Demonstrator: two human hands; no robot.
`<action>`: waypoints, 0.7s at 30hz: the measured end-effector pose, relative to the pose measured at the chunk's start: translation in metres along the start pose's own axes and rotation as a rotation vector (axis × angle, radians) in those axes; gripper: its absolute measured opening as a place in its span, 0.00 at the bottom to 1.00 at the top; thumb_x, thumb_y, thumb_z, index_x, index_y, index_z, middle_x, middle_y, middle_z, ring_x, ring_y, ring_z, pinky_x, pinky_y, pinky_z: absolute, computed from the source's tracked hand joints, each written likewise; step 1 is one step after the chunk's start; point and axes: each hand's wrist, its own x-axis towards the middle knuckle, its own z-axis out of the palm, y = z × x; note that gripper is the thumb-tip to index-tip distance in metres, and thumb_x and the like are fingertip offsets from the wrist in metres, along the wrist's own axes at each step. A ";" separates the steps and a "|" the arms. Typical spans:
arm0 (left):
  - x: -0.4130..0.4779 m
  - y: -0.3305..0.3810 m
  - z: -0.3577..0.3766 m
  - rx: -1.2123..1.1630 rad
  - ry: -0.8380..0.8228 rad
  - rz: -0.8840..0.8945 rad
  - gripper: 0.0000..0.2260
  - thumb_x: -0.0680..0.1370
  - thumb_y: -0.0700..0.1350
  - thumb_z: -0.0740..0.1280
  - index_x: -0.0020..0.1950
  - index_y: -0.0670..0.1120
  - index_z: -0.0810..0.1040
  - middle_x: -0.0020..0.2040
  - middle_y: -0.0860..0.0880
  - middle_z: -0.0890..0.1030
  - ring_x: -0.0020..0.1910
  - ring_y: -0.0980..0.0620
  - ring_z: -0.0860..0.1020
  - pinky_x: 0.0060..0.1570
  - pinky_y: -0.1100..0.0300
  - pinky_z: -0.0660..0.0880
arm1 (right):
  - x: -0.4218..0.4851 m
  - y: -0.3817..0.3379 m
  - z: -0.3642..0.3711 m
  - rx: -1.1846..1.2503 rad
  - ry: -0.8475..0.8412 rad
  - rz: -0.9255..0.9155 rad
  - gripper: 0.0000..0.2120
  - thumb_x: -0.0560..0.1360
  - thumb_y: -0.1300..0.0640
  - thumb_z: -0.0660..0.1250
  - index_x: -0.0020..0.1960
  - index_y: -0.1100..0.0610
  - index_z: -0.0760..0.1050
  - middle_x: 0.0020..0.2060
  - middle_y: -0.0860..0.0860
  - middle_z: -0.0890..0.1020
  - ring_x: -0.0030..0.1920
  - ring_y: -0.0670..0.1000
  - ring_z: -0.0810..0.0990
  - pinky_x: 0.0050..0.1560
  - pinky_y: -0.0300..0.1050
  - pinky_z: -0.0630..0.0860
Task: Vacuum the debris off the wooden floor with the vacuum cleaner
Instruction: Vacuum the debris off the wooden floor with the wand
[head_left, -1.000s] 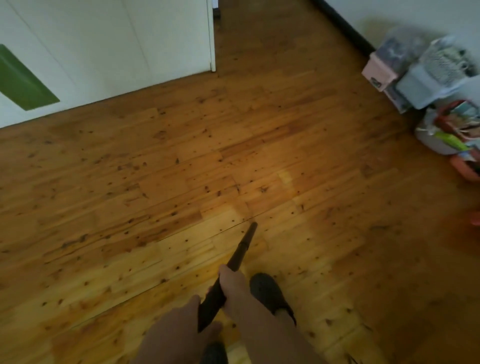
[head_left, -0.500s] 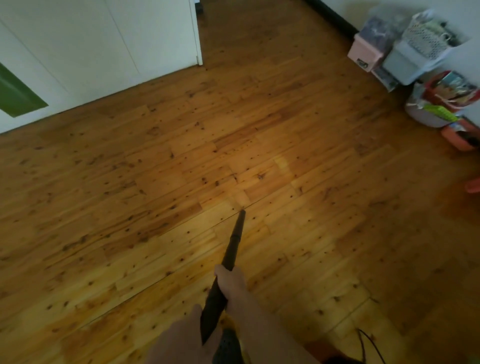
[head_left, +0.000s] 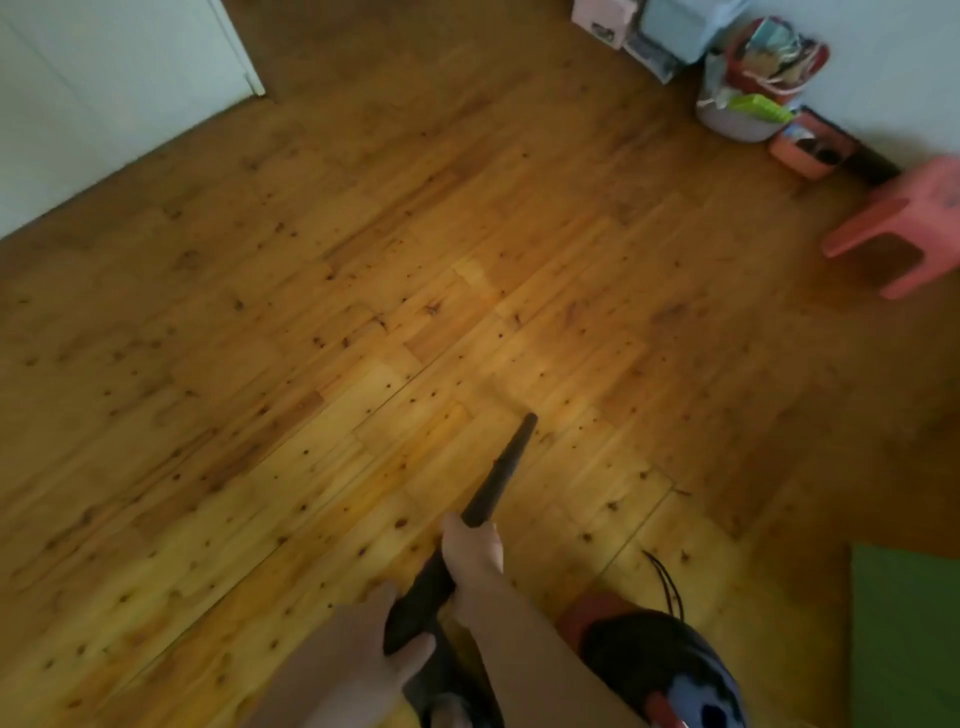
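Fingers of the right hand (head_left: 472, 551) curled round the black wand (head_left: 500, 470) at lower centre of the frame, a full grip with nothing else in it, while the left hand (head_left: 382, 642) wrapped the wand's thicker end just below. The wand slanted up and to the right from both hands, its tip low over the wooden floor (head_left: 311, 364) near the middle of the frame; whether it touched the boards could not be told. The vacuum cleaner (head_left: 660, 670) sat at lower right, its cord (head_left: 667, 577) trailing beside it. Debris could not be told apart from the dark knots in the boards. Doing the pass well likely meant keeping the tip close to the floor, sweeping slowly in overlapping strokes, and minding the cord and the pink stool (head_left: 904, 223) at the right edge.
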 end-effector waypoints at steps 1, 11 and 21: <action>0.000 0.002 0.000 -0.022 -0.022 0.007 0.16 0.82 0.59 0.58 0.62 0.50 0.68 0.46 0.52 0.72 0.40 0.54 0.74 0.38 0.65 0.69 | -0.003 0.000 -0.006 -0.004 0.022 0.009 0.30 0.79 0.52 0.61 0.78 0.54 0.53 0.50 0.55 0.76 0.41 0.54 0.77 0.40 0.48 0.79; 0.010 0.002 0.035 -0.117 -0.212 0.092 0.17 0.79 0.63 0.60 0.57 0.53 0.71 0.44 0.53 0.72 0.36 0.58 0.72 0.41 0.67 0.67 | -0.006 0.047 -0.050 -0.007 0.220 0.087 0.36 0.80 0.52 0.59 0.80 0.57 0.43 0.46 0.51 0.72 0.47 0.53 0.78 0.51 0.49 0.81; 0.022 -0.034 0.105 -0.155 -0.285 0.238 0.19 0.76 0.68 0.61 0.50 0.53 0.71 0.39 0.53 0.68 0.29 0.62 0.69 0.35 0.67 0.65 | 0.008 0.128 -0.064 0.056 0.390 0.119 0.34 0.79 0.49 0.60 0.78 0.58 0.48 0.52 0.55 0.75 0.51 0.56 0.76 0.54 0.52 0.79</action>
